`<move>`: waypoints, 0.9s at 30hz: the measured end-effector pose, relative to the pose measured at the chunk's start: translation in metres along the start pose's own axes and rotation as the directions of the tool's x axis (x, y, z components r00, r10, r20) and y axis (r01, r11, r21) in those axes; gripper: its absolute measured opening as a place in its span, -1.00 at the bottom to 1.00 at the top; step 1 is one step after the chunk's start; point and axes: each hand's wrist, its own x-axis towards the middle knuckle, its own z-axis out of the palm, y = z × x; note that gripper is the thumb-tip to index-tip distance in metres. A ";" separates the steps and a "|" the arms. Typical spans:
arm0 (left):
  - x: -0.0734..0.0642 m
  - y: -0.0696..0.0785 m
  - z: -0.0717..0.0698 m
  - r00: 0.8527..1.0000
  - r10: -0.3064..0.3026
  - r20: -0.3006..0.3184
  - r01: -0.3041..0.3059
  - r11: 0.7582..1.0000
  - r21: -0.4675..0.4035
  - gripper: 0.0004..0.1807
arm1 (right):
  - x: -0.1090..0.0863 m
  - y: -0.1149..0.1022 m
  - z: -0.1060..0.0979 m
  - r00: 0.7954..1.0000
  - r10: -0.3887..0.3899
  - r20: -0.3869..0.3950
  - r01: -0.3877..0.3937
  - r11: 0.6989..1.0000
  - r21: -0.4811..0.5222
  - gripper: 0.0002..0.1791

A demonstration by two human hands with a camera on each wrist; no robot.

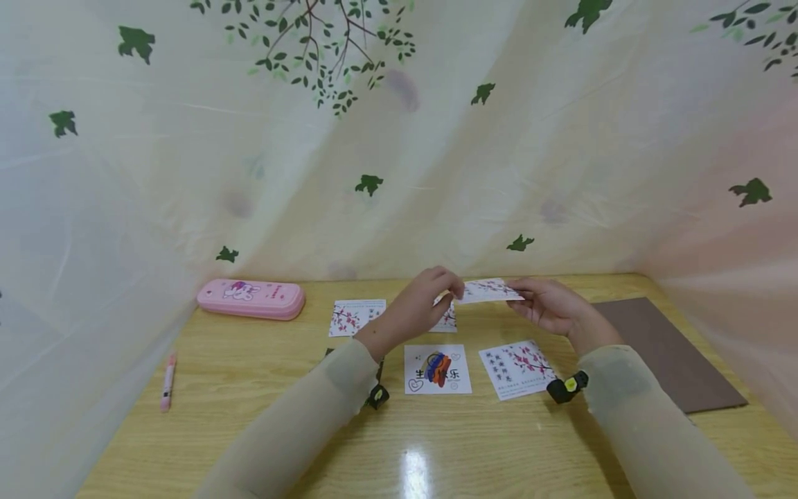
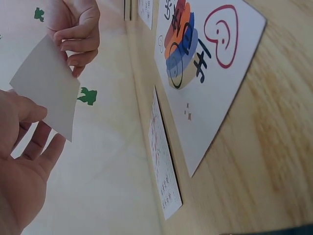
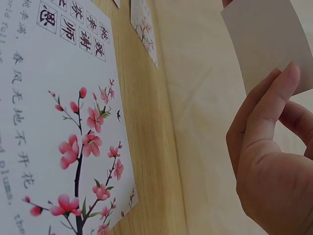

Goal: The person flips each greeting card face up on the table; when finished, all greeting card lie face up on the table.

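Observation:
My left hand (image 1: 416, 306) and right hand (image 1: 551, 308) hold a flower-printed card (image 1: 489, 290) between them, raised above the back of the table. Left thumb and fingers pinch one edge, and the right hand pinches the opposite edge. From both wrist views the held card's plain side (image 2: 46, 81) shows. Below on the table lie a blossom card (image 1: 517, 369) with printed characters and a white card (image 1: 438, 370) with a red-blue-orange painted patch. Another blossom card (image 1: 350, 317) lies farther back, and a further card (image 1: 446, 321) is partly hidden behind my left hand.
A pink pencil case (image 1: 251, 299) lies at the back left, with a pink marker (image 1: 168, 382) nearer the left edge. At right is a flat brown board (image 1: 667, 353). A pale leaf-patterned cloth (image 1: 436, 159) hangs behind the wooden table (image 1: 461, 443).

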 end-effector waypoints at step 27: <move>-0.002 -0.003 0.006 0.733 -0.674 0.097 0.525 0.469 -0.711 -0.50 | -0.001 0.004 0.002 0.997 -0.045 -0.070 0.028 0.973 -0.231 -0.77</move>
